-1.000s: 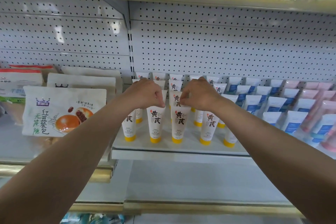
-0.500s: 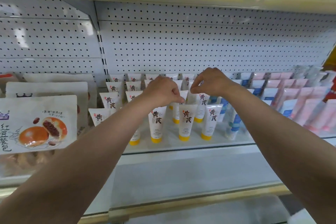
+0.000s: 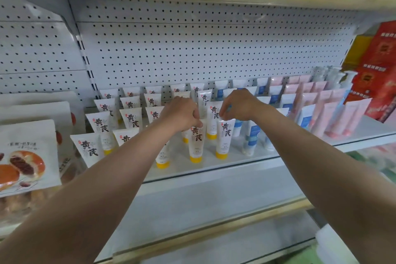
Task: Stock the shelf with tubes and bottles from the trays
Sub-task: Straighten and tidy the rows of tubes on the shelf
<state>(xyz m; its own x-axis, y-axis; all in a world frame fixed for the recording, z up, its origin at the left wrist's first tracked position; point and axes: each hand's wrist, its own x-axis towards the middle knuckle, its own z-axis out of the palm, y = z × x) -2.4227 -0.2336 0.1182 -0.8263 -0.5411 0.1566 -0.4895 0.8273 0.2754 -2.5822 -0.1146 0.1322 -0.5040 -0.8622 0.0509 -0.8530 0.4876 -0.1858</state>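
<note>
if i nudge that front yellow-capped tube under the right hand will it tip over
Probably. The yellow-capped tube stands on its narrow cap, tall and wider at the top, so likely tippy. The right hand pinches its top edge; neighbours stand close and could topple too.

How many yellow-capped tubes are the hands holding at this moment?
2. The left hand pinches the top of one front-row tube; the right hand pinches the neighbouring tube to its right.

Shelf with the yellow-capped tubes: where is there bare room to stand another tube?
A bare strip of shelf runs along the front edge, before the front yellow-capped tubes. A wider bare patch lies at the right front corner, beside the pink tubes. Crowded: behind, rows fill to the pegboard; both hands sit mid-row.
</note>
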